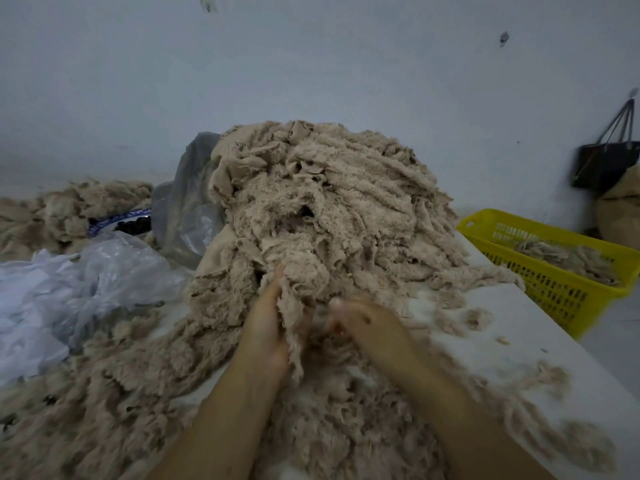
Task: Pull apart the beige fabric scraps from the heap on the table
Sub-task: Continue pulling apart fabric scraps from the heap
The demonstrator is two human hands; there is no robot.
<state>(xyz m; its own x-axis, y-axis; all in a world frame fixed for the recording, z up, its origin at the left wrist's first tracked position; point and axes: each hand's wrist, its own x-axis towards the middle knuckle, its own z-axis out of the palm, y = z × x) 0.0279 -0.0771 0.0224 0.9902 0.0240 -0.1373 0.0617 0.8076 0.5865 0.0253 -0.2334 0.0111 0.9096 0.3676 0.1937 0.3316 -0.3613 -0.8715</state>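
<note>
plastic bag (86, 278) at 9 o'clock | left hand (265, 329) clenched round beige scrap (294, 306) at heap's (329, 202) 6 o'clock foot, on table (519, 341) | right hand (369, 323) just beside, blurred, grip unclear | yellow basket (554, 292) at 3 o'clock

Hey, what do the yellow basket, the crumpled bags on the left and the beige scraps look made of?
Yellow basket: moulded plastic by its look, smooth, with slotted walls. Crumpled bags: thin translucent plastic film, with shiny creases. Beige scraps: fluffy pile fabric, perhaps fleece or plush, with frayed edges; the fibre cannot be told.
</note>
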